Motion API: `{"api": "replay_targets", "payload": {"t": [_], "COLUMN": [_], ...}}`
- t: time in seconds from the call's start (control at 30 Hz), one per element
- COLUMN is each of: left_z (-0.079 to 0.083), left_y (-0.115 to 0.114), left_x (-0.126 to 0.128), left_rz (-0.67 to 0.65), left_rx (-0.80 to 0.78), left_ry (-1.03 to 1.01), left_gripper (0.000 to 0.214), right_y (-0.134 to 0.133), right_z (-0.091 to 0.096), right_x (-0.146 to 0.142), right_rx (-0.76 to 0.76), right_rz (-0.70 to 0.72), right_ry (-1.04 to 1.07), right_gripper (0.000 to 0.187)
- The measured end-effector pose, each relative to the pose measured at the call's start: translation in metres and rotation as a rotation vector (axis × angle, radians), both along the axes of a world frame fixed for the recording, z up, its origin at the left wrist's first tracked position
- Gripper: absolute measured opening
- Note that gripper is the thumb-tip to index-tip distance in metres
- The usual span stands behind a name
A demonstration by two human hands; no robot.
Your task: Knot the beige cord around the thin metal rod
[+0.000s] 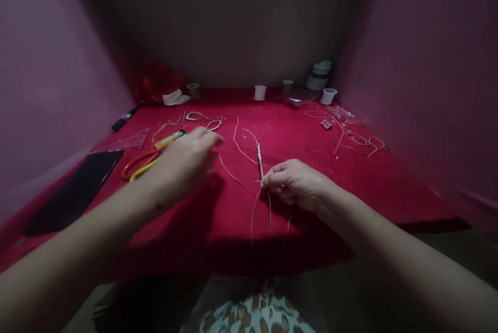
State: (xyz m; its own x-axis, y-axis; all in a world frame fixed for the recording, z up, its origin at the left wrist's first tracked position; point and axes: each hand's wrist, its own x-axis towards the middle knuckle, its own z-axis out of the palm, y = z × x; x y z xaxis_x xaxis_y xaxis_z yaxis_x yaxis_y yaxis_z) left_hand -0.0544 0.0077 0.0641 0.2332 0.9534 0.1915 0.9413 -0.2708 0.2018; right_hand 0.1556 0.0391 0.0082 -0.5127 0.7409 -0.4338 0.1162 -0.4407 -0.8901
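A thin braided cord bracelet [259,155] with white and green strands lies near the middle of the red cloth. My right hand [298,182] pinches it at its near end, where several loose cord ends hang down and one thin strand runs out to the left. My left hand [190,159] is raised over the cloth to the left, its fingers smeared by motion. Whether it holds anything cannot be made out. Scissors with red and yellow handles [142,163] and a yellow lighter [170,139] lie beside and partly behind the left hand.
A dark tablet or phone [73,193] lies at the left. Finished-looking cord loops [194,116] rest at the back. White spools [260,93] and a stack of tubs [318,78] stand along the back edge. Loose cord [363,142] and a small clip [326,124] lie at the right.
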Motion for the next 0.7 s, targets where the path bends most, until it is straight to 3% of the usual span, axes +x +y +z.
{"api": "replay_targets", "payload": {"t": [0.1,0.23,0.4,0.7], "left_z": [-0.015,-0.033,-0.044,-0.052], "left_y": [-0.001,0.003,0.007,0.008], "left_x": [0.035,0.062,0.059,0.049], "left_rz": [0.053,0.11,0.152,0.112], "left_rx": [-0.562,-0.905,-1.002,-0.972], "left_ry": [-0.642,-1.053,-1.237,-1.228], "left_gripper": [0.024,0.015,0.022,0.012], "right_y": [-0.001,-0.002,-0.002,-0.001], "right_z": [-0.001,-0.001,-0.001,-0.002], "right_x": [0.0,0.0,0.001,0.0], "right_rx": [0.002,0.009,0.02,0.028], "right_rz": [-0.006,-0.009,-0.001,0.05], "right_ry": [0.012,0.028,0.014,-0.006], "right_gripper": [0.02,0.02,0.021,0.031]}}
